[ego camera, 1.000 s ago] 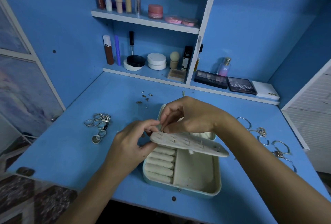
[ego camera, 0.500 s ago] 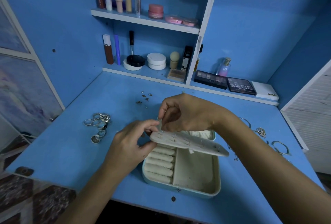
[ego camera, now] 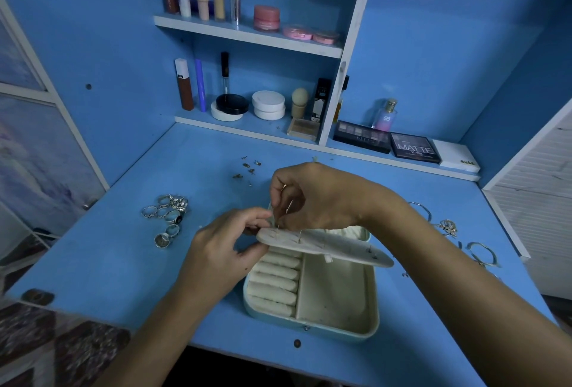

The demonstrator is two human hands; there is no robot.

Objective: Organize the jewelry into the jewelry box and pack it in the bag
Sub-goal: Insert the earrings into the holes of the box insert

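An open cream jewelry box sits on the blue desk, with ring rolls on its left side. My left hand pinches the left end of the box's earring panel, held level above the box. Above that end, my right hand pinches a thin earring post that stands in a hole of the panel. Several posts stick up from the panel. A pile of silver rings lies left of the box. Loose earrings lie behind it. Bracelets lie to the right.
Two shelves behind the desk hold cosmetics: tubes, jars, a perfume bottle and eyeshadow palettes. A white slatted panel borders the desk's right side. The desk's front edge runs just below the box. No bag is in view.
My right hand has lifted slightly and shifted left over the panel's left end, now pinching a post there. My left hand and the panel have stayed put.
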